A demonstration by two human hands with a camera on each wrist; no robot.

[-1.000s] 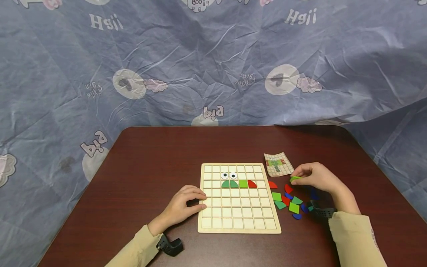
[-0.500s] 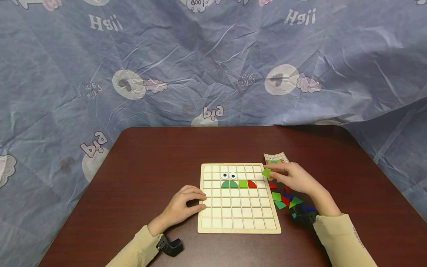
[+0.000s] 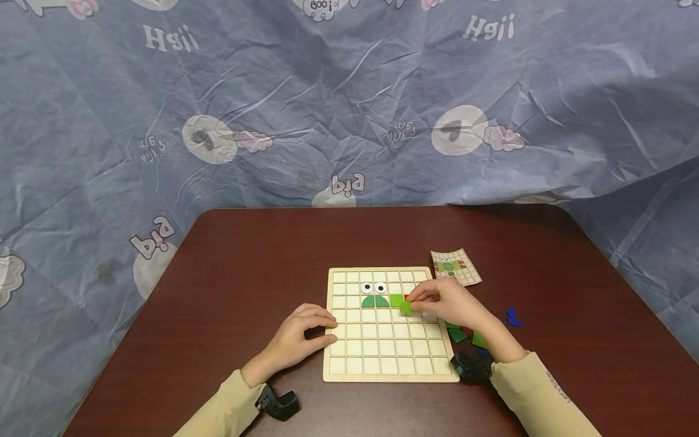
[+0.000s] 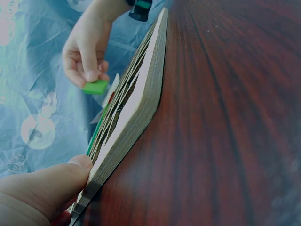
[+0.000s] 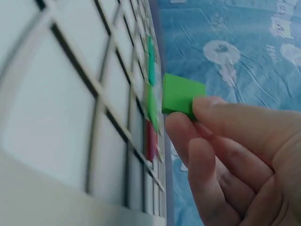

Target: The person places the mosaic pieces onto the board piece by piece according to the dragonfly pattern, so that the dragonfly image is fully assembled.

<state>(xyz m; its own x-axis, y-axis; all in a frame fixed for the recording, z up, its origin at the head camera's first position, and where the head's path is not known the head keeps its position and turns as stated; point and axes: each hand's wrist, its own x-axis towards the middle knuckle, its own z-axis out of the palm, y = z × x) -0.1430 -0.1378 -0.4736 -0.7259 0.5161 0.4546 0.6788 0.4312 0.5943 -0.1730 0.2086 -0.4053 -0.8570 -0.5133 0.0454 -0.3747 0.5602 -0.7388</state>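
Observation:
A pale wooden grid board [image 3: 389, 352] lies on the dark red table [image 3: 262, 261]. Its upper rows hold two googly eyes [image 3: 374, 287], a dark green piece [image 3: 374, 301] and a light green square [image 3: 395, 300]. My right hand [image 3: 445, 303] pinches a bright green square tile [image 3: 406, 307] [image 5: 181, 96] [image 4: 95, 86] just above the board, beside those pieces. My left hand [image 3: 303, 334] rests on the board's left edge [image 4: 136, 113], thumb [image 4: 51, 186] against its side.
A small pattern card [image 3: 455, 267] lies behind the board's right corner. Loose green and red pieces [image 3: 464, 334] sit right of the board, partly under my right arm. A blue piece [image 3: 512, 316] lies farther right. Blue printed cloth [image 3: 349, 97] hangs behind.
My right hand has carried the green tile from the loose pile leftward, over the board's right edge to beside the placed pieces. The left hand has stayed put.

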